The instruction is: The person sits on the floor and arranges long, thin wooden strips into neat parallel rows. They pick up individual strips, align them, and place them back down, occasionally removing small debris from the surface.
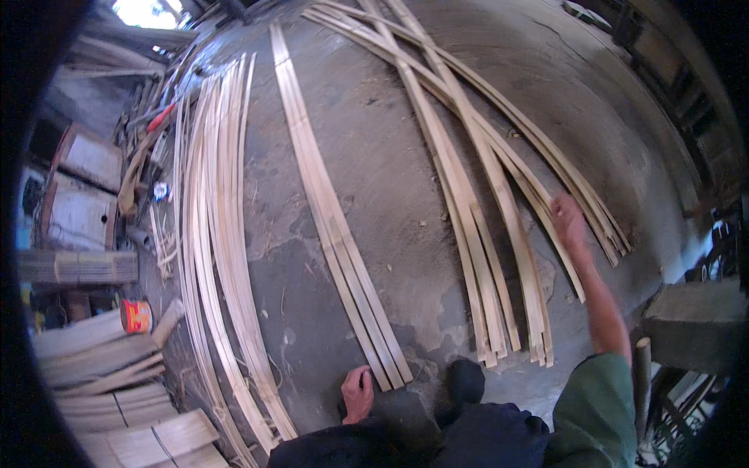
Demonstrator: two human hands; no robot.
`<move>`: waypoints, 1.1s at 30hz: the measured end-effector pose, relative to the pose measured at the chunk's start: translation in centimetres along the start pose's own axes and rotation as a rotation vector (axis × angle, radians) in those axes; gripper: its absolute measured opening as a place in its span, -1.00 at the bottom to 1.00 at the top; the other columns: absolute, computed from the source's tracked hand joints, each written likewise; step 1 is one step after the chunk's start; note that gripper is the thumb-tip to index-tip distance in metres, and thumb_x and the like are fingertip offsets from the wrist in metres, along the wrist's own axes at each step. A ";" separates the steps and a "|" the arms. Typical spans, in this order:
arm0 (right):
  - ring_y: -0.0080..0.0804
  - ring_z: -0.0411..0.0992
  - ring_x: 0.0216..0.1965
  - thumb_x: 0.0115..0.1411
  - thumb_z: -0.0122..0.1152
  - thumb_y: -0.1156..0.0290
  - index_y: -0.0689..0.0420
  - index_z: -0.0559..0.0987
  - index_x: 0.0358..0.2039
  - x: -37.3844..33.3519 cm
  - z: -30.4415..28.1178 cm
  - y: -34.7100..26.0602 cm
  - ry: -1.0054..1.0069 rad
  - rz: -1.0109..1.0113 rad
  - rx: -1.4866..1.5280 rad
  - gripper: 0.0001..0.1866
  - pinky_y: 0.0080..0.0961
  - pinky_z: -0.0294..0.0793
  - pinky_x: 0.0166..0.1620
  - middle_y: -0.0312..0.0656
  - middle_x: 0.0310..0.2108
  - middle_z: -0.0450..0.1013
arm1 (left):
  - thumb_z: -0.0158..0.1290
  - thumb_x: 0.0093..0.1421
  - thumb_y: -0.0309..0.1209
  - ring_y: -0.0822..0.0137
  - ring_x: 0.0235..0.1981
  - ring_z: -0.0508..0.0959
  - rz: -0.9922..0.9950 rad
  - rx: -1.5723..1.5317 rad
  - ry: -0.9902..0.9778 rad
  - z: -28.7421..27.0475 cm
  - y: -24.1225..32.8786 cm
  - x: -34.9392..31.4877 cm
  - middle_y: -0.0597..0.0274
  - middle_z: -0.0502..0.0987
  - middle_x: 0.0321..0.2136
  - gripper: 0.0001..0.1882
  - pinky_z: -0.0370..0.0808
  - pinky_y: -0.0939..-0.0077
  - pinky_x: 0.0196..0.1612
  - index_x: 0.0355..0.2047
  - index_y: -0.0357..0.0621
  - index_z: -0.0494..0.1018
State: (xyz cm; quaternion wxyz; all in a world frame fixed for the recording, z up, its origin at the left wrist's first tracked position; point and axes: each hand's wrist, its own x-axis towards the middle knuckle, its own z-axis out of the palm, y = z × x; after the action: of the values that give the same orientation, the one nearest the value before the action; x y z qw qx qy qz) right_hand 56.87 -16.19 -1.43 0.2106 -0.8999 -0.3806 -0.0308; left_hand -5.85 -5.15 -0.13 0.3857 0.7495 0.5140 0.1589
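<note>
Low over the floor, my right hand (569, 222) reaches out with its fingers drawn together, beside long pale wooden strips (521, 168) that spread and cross on the right. Whether it grips a strip cannot be made out. My left hand (359, 395) is curled and rests by my dark-clothed knee, just left of the near ends of a narrow row of strips (329, 218). Those strips lie side by side, running away from me. Further left, a larger bundle of thin strips (232, 234) lies lengthwise.
Stacked wooden slats (140, 413) and a red-yellow tin (136, 317) stand at the lower left. Behind them are a framed panel (82, 195) and scrap wood. A grey block (694, 312) and an upright pole (643, 382) are at the right. Concrete floor (351, 117) lies beneath the strips.
</note>
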 end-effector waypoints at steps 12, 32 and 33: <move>0.15 0.49 -0.16 0.26 0.09 -0.01 0.06 0.41 0.06 -21.7 7.7 -34.3 -0.774 0.081 0.447 -0.50 -0.03 0.45 -0.14 0.07 -0.23 0.54 | 0.01 0.20 -0.49 0.08 -0.25 0.51 0.024 -0.143 0.011 1.2 0.8 4.3 -0.01 0.49 -0.26 -0.72 0.45 0.28 -0.11 -0.08 -0.31 0.44; 0.17 0.49 -0.19 0.03 0.25 0.22 0.21 0.49 -0.24 -25.0 11.1 -38.4 -0.520 0.131 0.523 -0.64 -0.03 0.46 -0.16 0.12 -0.31 0.51 | 0.03 0.35 -0.37 0.29 0.02 0.45 -0.368 -0.755 -0.417 1.1 -2.0 6.6 0.02 0.47 0.02 -0.55 0.40 0.37 0.06 0.16 -0.35 0.25; 0.17 0.49 -0.19 0.03 0.25 0.22 0.21 0.50 -0.25 -25.0 11.3 -38.6 -0.530 0.119 0.515 -0.64 -0.04 0.46 -0.16 0.12 -0.31 0.51 | 0.09 0.32 -0.24 0.33 -0.13 0.51 -0.359 -0.787 -0.418 1.4 -2.8 6.7 0.12 0.53 -0.08 -0.49 0.45 0.46 -0.09 0.16 -0.28 0.29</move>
State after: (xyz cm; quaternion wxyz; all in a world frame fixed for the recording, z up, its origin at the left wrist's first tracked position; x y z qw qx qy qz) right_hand 11.02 -4.47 -3.34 0.3255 -0.8147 -0.3643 0.3124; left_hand -3.90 0.76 -4.18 0.7565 0.4620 0.4476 0.1181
